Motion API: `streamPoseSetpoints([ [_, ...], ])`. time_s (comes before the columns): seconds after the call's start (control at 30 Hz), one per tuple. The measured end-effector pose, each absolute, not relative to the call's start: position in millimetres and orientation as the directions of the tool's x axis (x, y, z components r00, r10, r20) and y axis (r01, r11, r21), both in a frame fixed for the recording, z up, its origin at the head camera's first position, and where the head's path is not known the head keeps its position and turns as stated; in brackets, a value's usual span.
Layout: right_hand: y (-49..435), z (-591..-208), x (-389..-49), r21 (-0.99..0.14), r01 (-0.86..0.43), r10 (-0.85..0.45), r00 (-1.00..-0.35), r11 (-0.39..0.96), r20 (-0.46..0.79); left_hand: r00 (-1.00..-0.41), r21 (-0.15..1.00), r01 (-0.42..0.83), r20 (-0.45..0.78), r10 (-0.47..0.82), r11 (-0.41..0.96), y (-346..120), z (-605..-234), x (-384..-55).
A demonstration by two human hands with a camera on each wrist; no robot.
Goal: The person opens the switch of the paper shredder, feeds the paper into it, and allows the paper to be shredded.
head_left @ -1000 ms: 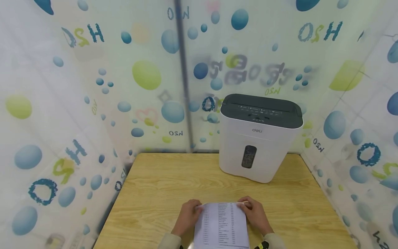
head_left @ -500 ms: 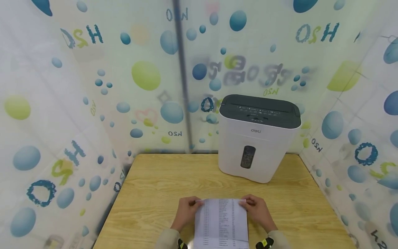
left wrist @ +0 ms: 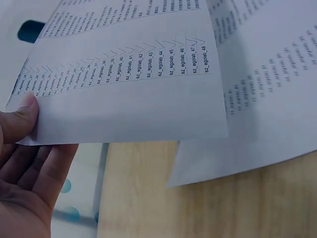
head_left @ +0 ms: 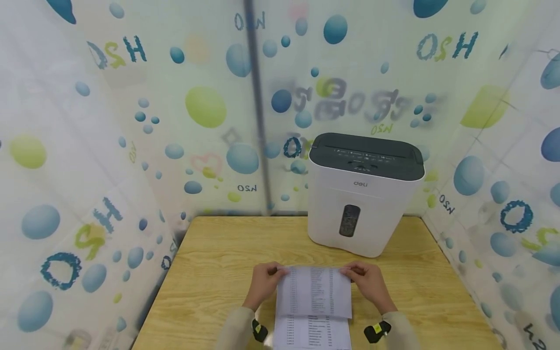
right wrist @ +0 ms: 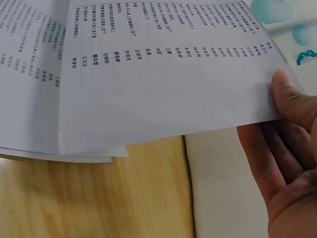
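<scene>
Both hands hold up one printed sheet of paper (head_left: 314,291) by its far corners. My left hand (head_left: 263,283) pinches the far left corner, its thumb on the printed face and its fingers beneath, as the left wrist view shows. On the far right corner my right hand (head_left: 368,283) pinches in the same way, with the thumb (right wrist: 290,96) on top. Below the raised sheet lie more printed sheets (head_left: 312,333), their near part cut off by the frame. In the left wrist view, handwritten ticks run along a row of labels on the held sheet (left wrist: 129,109).
A white paper shredder (head_left: 363,209) with a dark grey top stands at the back right of the wooden table (head_left: 227,253). Patterned curtains (head_left: 205,160) close in the back and both sides. Each wrist wears a black camera strap (head_left: 259,331).
Both hands have moved forward, away from the body, drawing the top sheet with them. The sheets below now show past its near edge.
</scene>
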State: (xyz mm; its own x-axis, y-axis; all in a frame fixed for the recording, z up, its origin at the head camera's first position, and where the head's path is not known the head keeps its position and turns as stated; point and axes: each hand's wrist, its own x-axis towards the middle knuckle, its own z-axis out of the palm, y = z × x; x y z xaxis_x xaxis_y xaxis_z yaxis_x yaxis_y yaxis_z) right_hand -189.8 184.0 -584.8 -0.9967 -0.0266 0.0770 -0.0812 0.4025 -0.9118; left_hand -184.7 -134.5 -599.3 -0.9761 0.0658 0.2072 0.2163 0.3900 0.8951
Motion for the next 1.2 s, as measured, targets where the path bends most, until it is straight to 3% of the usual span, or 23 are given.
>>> streamPoseSetpoints([
  [0.63, 199.0, -537.9, -211.6, -0.867, -0.176, -0.030, -0.983, 0.466, 0.183, -0.943, 0.847, 0.329, 0.320, 0.094, 0.418, -122.0, -553.1, -220.8],
  [1.2, 216.9, -471.3, -231.1, -0.798, -0.313, -0.032, -0.937, 0.515, 0.347, -0.913, 0.826, 0.406, 0.383, 0.139, 0.391, -107.4, -497.9, -255.6],
])
